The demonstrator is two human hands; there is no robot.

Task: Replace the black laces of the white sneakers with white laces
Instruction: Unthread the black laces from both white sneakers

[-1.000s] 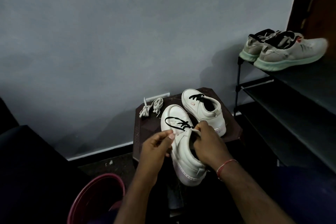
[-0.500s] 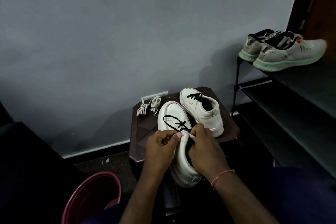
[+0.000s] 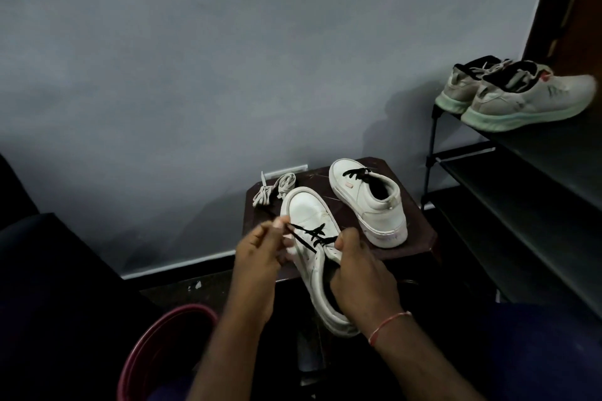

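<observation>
A white sneaker (image 3: 309,215) lies toe-away at the front of a small dark stool (image 3: 420,238), its heel hanging toward me. My right hand (image 3: 361,273) grips its collar and tongue. My left hand (image 3: 264,247) pinches one strand of its black lace (image 3: 309,233) and holds it out to the left of the eyelets. The second white sneaker (image 3: 365,195), with its black lace threaded, stands behind on the stool. Two bundled white laces (image 3: 277,189) lie at the stool's back left corner.
A black shoe rack (image 3: 508,179) stands to the right with a pair of grey running shoes (image 3: 518,94) on its top shelf. A maroon bucket (image 3: 156,348) sits on the floor at lower left. A grey wall lies close behind the stool.
My left hand has moved left and up, drawing a strand of black lace out from the near sneaker. My right hand has kept its grip on the shoe.
</observation>
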